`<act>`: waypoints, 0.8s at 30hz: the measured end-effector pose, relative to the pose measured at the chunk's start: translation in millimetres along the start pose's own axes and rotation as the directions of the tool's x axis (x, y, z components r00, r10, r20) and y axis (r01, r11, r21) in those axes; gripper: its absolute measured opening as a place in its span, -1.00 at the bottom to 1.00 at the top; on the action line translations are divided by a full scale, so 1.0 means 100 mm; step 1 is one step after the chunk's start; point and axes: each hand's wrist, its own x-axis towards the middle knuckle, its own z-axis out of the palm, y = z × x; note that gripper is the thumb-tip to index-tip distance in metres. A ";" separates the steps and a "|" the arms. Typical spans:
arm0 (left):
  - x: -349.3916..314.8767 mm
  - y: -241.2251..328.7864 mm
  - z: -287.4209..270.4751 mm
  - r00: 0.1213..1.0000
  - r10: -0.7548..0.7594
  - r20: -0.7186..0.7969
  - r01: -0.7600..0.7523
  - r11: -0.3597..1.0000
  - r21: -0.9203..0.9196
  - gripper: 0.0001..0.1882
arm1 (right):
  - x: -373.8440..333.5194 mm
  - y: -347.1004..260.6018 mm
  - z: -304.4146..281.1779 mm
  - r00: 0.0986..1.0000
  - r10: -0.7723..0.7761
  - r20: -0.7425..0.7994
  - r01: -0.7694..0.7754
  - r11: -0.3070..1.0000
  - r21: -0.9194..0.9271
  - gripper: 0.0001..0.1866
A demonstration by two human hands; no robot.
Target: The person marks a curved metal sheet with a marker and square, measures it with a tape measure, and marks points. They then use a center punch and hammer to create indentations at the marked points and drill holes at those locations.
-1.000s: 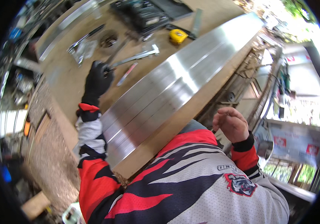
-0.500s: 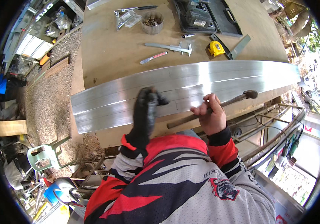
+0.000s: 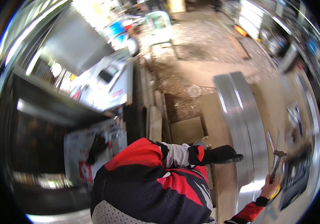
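My right hand (image 3: 269, 187), bare below a red and black cuff, is closed round the handle of a hammer (image 3: 275, 167). The hammer's head (image 3: 280, 153) points away from me, above the right part of the bench. In a black glove, my left hand (image 3: 223, 154) reaches over the near edge of the long silver metal bars (image 3: 246, 130). Motion blur hides how its fingers are set, and I see nothing in it. The bars lie side by side along the wooden bench (image 3: 214, 123).
Right of the bars are a dark tool case (image 3: 295, 175), a yellow tape measure (image 3: 276, 192) and a caliper (image 3: 278, 141). A pale green chair (image 3: 159, 28) stands on the gravel ahead. To my left, a black glove-like thing (image 3: 98, 148) lies on a printed white surface (image 3: 76, 143).
The whole view has swung left, so the bench now runs along my right side. The hammer stays in my right hand, its head now pointing forward. My left hand remains near the bars.
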 end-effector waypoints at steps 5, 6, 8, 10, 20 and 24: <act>-0.71 0.14 -0.54 0.832 -0.529 -0.167 0.203 0.570 -0.796 -0.55 | 1.81 0.42 0.43 0.944 -0.283 0.166 0.316 0.923 -0.219 -0.61; -0.88 0.11 -0.66 0.831 -0.519 -0.202 0.042 0.419 -0.907 -0.61 | 2.12 0.47 0.57 0.945 -0.253 0.208 0.302 0.920 -0.250 -0.60; -1.19 0.05 -0.84 0.568 -0.786 -0.244 -0.057 0.258 -0.965 -0.72 | 2.57 0.57 0.85 0.940 -0.180 0.291 0.275 0.902 -0.331 -0.53; -1.57 0.04 -1.00 0.573 -0.732 -0.369 -0.251 0.272 -0.929 -0.71 | 2.86 0.70 1.08 0.940 -0.138 0.313 0.244 0.911 -0.332 -0.48; -2.44 -0.04 -2.28 0.198 -0.803 -0.561 -0.255 0.511 -0.821 -0.65 | 3.61 1.00 1.24 0.492 -0.828 0.267 0.797 0.306 -0.520 -0.59; -2.45 -0.25 -2.64 0.201 -0.786 -0.584 -0.351 0.499 -0.792 -0.66 | 3.51 -0.07 1.68 0.604 -0.797 0.028 0.696 0.510 -0.505 -0.60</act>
